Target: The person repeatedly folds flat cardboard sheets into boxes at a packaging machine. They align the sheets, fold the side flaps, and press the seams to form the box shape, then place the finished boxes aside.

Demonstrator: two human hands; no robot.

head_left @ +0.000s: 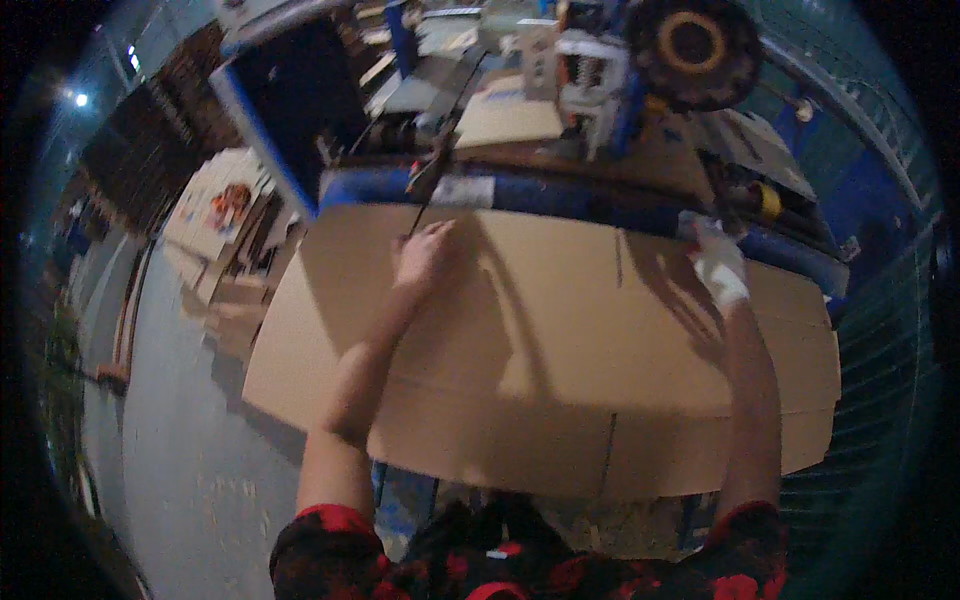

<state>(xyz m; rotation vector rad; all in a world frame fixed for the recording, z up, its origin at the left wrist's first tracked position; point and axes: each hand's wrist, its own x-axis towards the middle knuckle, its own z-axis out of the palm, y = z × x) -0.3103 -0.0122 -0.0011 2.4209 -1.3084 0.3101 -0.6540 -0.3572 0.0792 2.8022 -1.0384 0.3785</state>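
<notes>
A large sheet of brown cardboard (560, 330) with crease lines and slots lies flat in front of me, its far edge against a blue machine beam (560, 200). My left hand (424, 250) rests over the sheet's far left part, fingers curled beside a thin dark bar that crosses the beam. Whether those fingers grip anything is hidden. At the far right edge of the sheet, my right hand (720, 268) wears a white glove or wrap. Its fingers reach the beam and are too blurred to read.
A dark wheel with a yellowish ring (692, 45) hangs at the back right of the machine. Stacked cardboard pieces (225, 215) stand on the left beside the grey floor (190, 460). A blue upright panel (285, 110) rises at the back left.
</notes>
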